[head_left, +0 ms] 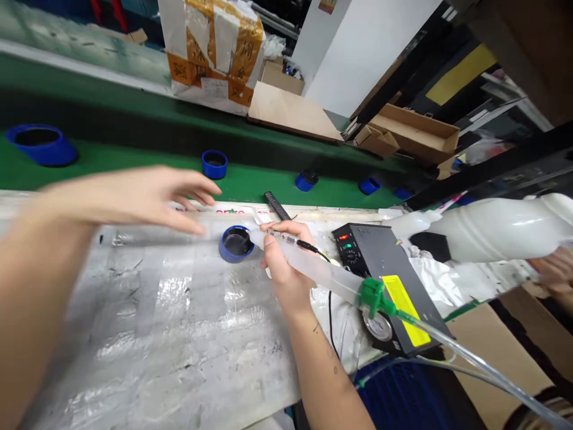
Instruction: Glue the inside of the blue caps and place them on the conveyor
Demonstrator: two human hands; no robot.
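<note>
My right hand (pixel 286 257) is closed around a translucent dispensing syringe (pixel 316 267) with a green cap and a clear hose. The syringe's tip reaches the rim of a blue round cup (pixel 230 258) with a black inside, which stands on the worktop (pixel 179 334). To the left of that cup, my left hand (pixel 147 197) is held above the worktop with its fingers stretched out, somewhat blurred and holding nothing. A black dispenser box (pixel 380 257), with lit indicators, a knob and a gauge, sits right of my right hand.
Several blue cups, one of them nearest on the left (pixel 67 149), ride on a green conveyor belt (pixel 147 156). A black ribbed strip (pixel 276 206) lies at its edge. A taped carton (pixel 215 54) stands behind. Another person's blurred hand (pixel 555 272) is at the right.
</note>
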